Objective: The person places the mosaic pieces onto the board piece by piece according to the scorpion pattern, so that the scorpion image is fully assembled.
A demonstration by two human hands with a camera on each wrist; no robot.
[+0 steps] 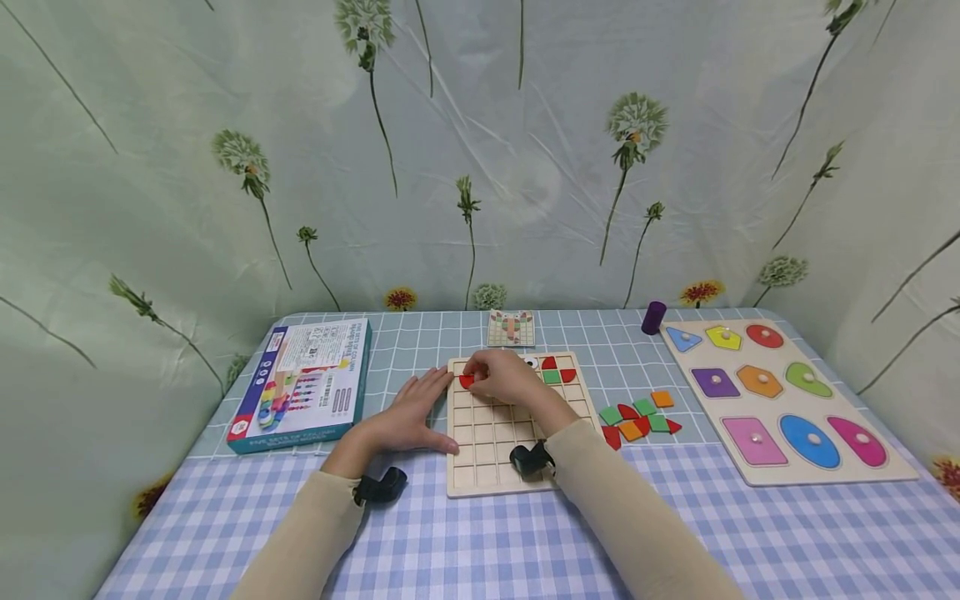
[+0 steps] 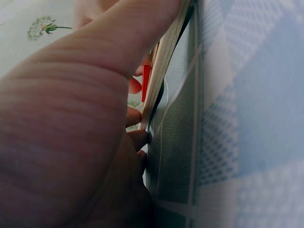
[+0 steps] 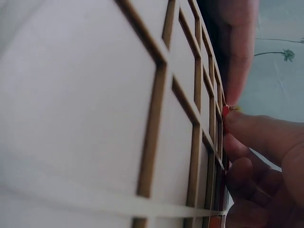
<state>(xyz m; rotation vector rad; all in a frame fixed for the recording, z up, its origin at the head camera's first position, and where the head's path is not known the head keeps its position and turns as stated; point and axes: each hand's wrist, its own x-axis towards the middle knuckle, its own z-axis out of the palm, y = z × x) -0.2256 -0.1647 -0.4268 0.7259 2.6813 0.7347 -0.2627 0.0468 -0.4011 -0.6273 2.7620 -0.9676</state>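
Red shows under the right hand (image 1: 506, 377), whose thumb and fingertips pinch a small piece (image 1: 467, 382) at the upper left of the gridded wooden board (image 1: 487, 454); the fingers cover much of it, so we cannot quite tell whether it lies flat in a cell. We see the left hand (image 1: 408, 417) with fingers stretched out, gripping nothing, along the board's left edge, its thumb touching the rim. Toward the board's upper right we find red quarters (image 1: 568, 376) and a green square (image 1: 552, 377) in cells (an eye-marked piece (image 1: 531, 364) sits just beside them). Right of the board we have loose pieces (image 1: 628, 430) in red, green and orange; behind it stands a pattern card (image 1: 512, 328)
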